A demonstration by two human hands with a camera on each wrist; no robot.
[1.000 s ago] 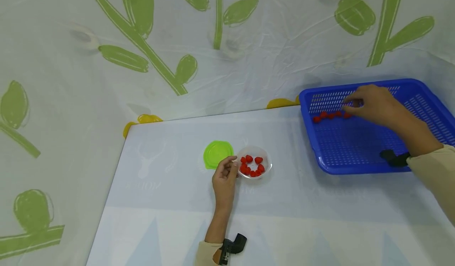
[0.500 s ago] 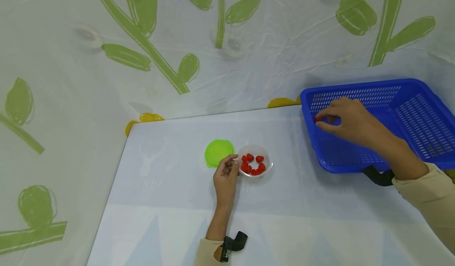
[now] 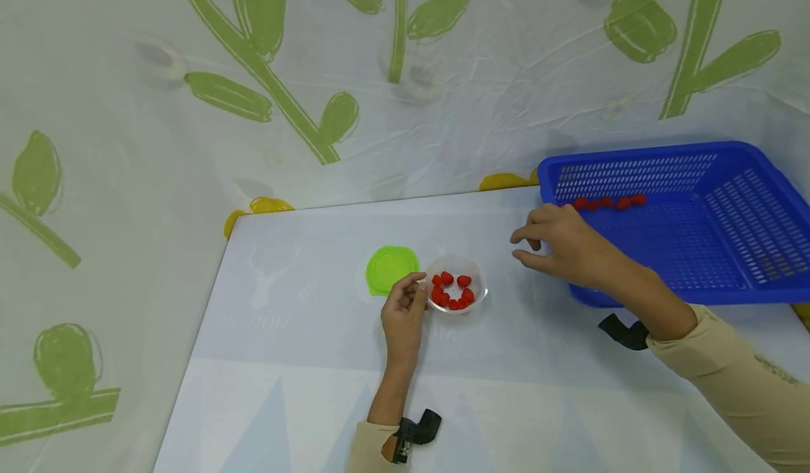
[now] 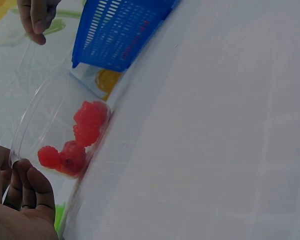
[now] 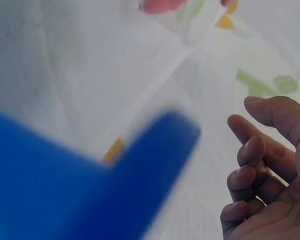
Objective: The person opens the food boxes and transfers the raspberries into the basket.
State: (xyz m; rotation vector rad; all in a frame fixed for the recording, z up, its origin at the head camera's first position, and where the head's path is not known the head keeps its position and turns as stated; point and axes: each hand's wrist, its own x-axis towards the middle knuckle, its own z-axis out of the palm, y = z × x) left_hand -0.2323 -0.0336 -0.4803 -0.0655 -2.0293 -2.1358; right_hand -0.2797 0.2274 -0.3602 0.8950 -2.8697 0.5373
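pinching the clear bowl (image 3: 454,262) by its left rim with the left hand (image 3: 401,325), toward the far edge of the worktop (image 3: 304,336), beside the green lid (image 3: 391,269), with red berries (image 3: 465,280) inside. poising the right hand (image 3: 563,244) across the left rim of the blue basket (image 3: 747,294), with thumb parted from fingers.

Soft, even, slightly dim light fills the head view, with faint shadow on the table (image 3: 285,346) beside the basket (image 3: 696,241) and a pale sheen on the wall (image 3: 506,86). The left wrist view is greyer, glints tracing the bowl (image 4: 45,110). In the right wrist view the basket blurs heavily (a smear of blue, really), while the right hand (image 5: 270,175) looks crisper.
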